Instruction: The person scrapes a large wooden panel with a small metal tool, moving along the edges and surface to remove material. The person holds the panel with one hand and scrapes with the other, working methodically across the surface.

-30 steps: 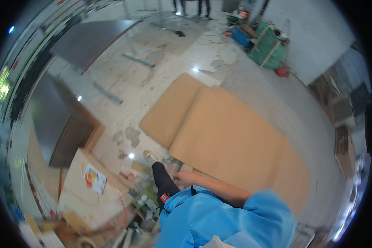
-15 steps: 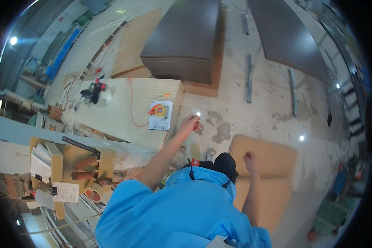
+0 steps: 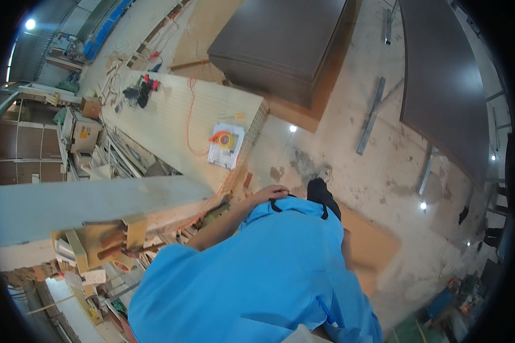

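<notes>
My left hand (image 3: 272,193) lies at my waist, against the hem of the blue shirt (image 3: 257,274). Its fingers look stretched out and point to the right, with the tips partly hidden; I make out nothing held in them. Of my right arm (image 3: 347,249) only a strip shows beside the shirt, and the right hand is hidden. Ahead on the left, a roll of yellow tape (image 3: 225,140) and an orange object lie on papers (image 3: 228,157), which rest on a pale stack of ribbed panels (image 3: 171,123).
Dark boards (image 3: 280,43) are stacked ahead, and another dark board (image 3: 446,80) lies on metal bars (image 3: 372,117) at the right. Cardboard (image 3: 372,240) covers the floor beside my leg. A low wall (image 3: 97,200) and a cluttered wooden rack (image 3: 77,248) stand at the left.
My left hand has drawn back from beside the panel stack to my waist. My right hand has gone out of sight behind the shirt. The view has turned, and my body has shifted.
</notes>
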A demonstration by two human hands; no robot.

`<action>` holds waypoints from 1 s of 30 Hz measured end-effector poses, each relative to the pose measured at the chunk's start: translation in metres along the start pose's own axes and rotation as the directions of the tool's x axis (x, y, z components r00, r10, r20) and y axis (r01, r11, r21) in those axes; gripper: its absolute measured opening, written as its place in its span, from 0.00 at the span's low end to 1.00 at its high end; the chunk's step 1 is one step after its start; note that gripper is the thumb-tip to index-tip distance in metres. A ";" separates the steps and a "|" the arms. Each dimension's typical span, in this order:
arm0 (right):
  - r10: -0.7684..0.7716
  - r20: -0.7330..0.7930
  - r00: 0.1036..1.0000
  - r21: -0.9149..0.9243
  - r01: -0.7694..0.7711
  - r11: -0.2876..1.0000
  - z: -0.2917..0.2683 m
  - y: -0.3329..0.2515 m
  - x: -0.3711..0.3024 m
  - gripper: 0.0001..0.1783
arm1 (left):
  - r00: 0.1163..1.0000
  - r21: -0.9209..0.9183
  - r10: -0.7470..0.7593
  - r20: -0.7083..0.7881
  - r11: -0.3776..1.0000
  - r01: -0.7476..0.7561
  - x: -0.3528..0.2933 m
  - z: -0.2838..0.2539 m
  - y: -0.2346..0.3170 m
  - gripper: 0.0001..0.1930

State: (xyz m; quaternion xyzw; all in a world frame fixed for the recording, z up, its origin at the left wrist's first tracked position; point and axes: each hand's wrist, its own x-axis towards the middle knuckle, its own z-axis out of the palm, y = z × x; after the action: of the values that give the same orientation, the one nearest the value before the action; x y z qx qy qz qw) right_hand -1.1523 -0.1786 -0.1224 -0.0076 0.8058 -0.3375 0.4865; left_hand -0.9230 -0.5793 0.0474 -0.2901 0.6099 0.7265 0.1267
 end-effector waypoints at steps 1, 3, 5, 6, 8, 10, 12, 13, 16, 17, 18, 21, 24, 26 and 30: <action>0.013 -0.001 1.000 0.012 -0.013 1.000 -0.014 -0.011 0.010 0.09 | 0.996 0.114 0.077 0.055 0.990 -0.083 0.014 -0.005 0.022 0.23; 0.043 0.004 0.999 0.054 -0.043 0.998 -0.046 -0.044 0.031 0.09 | 0.934 0.250 0.275 0.229 0.910 -0.330 0.047 -0.010 0.060 0.24; 0.106 0.074 0.992 0.125 -0.115 0.986 -0.081 -0.089 0.052 0.09 | 0.973 0.342 0.022 0.229 0.934 -0.102 0.063 -0.008 0.083 0.25; 0.146 -0.011 0.989 0.268 -0.138 0.954 -0.097 -0.114 0.064 0.09 | 0.969 0.380 -0.074 0.235 0.925 -0.022 0.071 -0.007 0.090 0.25; 0.147 -0.073 0.986 0.398 -0.106 0.911 -0.126 -0.164 0.084 0.09 | 0.971 0.318 -0.034 0.237 0.947 -0.044 0.080 -0.010 0.093 0.24; 0.099 -0.127 0.987 0.466 -0.029 0.884 -0.148 -0.211 0.101 0.11 | 0.978 0.242 -0.042 0.203 0.970 -0.008 0.084 -0.017 0.087 0.25; 0.018 -0.105 0.994 0.421 0.028 0.907 -0.162 -0.250 0.113 0.10 | 0.984 0.301 0.048 0.174 0.949 -0.099 0.087 -0.025 0.078 0.25; -0.032 -0.144 0.989 0.380 0.085 0.921 -0.165 -0.266 0.120 0.09 | 0.985 0.356 0.072 0.156 0.926 -0.124 0.091 -0.029 0.076 0.25; -0.038 -0.127 0.991 0.326 0.078 0.942 -0.156 -0.294 0.137 0.11 | 0.994 0.497 0.091 0.060 0.861 -0.109 0.098 -0.040 0.070 0.25; -0.069 -0.066 0.995 0.296 0.086 0.951 -0.148 -0.298 0.142 0.11 | 0.995 0.458 0.078 0.058 0.884 -0.096 0.098 -0.043 0.071 0.26; 0.007 -0.075 0.997 0.200 0.008 0.980 -0.138 -0.299 0.146 0.11 | 0.996 0.419 0.060 0.063 0.904 -0.081 0.095 -0.045 0.071 0.27; 0.027 0.063 0.998 0.190 -0.039 0.981 -0.097 -0.295 0.152 0.11 | 0.976 0.159 0.207 0.062 0.964 -0.215 0.079 -0.055 0.075 0.27; 0.080 0.126 0.989 0.138 -0.098 0.986 -0.056 -0.291 0.151 0.11 | 0.984 0.053 0.172 0.049 0.983 -0.175 0.058 -0.059 0.077 0.26; -0.210 0.212 0.954 -0.289 0.267 0.920 -0.035 -0.293 0.151 0.13 | 0.995 0.126 0.094 0.027 0.987 -0.096 0.043 -0.053 0.076 0.25; -0.119 0.367 0.923 -0.303 0.239 0.922 -0.013 -0.313 0.175 0.14 | 0.993 0.347 -0.028 -0.111 0.936 0.065 0.009 -0.029 0.070 0.21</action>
State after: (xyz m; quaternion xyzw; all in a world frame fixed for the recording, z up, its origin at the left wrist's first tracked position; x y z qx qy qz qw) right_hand -1.3535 -0.4731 -0.0826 -0.2252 0.7510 -0.2294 0.5767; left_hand -0.9601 -0.6247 0.0962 -0.3146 0.7282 0.5870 0.1615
